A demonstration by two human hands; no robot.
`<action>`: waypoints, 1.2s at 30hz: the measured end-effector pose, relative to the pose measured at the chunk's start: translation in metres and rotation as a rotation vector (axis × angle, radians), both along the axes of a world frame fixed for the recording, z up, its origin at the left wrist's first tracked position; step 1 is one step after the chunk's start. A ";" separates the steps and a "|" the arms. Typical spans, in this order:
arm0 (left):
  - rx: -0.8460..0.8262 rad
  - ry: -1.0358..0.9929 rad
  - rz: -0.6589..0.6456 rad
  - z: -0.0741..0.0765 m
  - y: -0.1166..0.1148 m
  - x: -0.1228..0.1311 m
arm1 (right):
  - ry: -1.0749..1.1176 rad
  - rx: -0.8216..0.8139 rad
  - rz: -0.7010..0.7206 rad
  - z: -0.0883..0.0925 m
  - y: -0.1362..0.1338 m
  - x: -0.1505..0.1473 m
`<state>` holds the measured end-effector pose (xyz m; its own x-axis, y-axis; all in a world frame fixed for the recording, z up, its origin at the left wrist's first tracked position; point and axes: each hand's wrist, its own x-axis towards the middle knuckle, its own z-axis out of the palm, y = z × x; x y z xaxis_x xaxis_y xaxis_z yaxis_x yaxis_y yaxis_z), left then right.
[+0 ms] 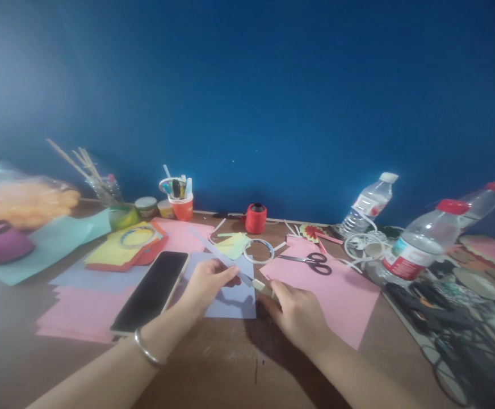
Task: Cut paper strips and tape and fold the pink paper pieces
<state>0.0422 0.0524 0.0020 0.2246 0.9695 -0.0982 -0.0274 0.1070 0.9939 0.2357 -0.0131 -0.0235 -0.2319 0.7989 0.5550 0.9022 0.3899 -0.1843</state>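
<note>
My left hand (209, 281) pinches a narrow pale lavender paper strip (208, 245) between thumb and fingers, above a lavender sheet (230, 307). A small cream-coloured, stick-like object (263, 288) is gripped in my right hand (296, 312). Its tip meets the near end of the strip; its exact kind is unclear. Black-handled scissors (311, 261) lie on a pink sheet (336, 295), beyond my right hand. Left of my left hand rests a dark-screened phone (154, 292). A tape roll (258, 251) lies just past the lavender sheet.
A red thread spool (256, 218) and an orange cup of pens (181, 207) stand near the blue wall. Plastic bottles (426, 238) and tangled cables (456, 318) crowd the right. Coloured papers (115, 247) and a bag of orange items (26, 199) occupy the left.
</note>
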 end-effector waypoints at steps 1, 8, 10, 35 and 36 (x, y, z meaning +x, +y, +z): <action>-0.004 -0.007 -0.005 0.002 -0.001 0.000 | 0.002 0.000 0.001 0.000 0.000 0.000; -0.051 -0.103 0.004 0.009 -0.009 0.007 | 0.011 -0.013 0.019 -0.002 -0.001 -0.001; -0.060 -0.104 0.010 0.008 -0.009 0.008 | 0.013 -0.012 0.015 -0.001 0.000 -0.002; -0.026 0.057 -0.006 0.021 -0.009 0.007 | -0.012 -0.044 0.017 -0.003 0.000 0.000; -0.028 0.054 -0.006 0.021 -0.009 0.007 | -0.011 -0.046 0.017 -0.003 0.000 0.000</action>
<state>0.0491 0.0438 0.0228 0.2245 0.9647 -0.1374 0.0267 0.1348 0.9905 0.2353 -0.0133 -0.0262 -0.2514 0.8192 0.5155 0.8976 0.3966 -0.1925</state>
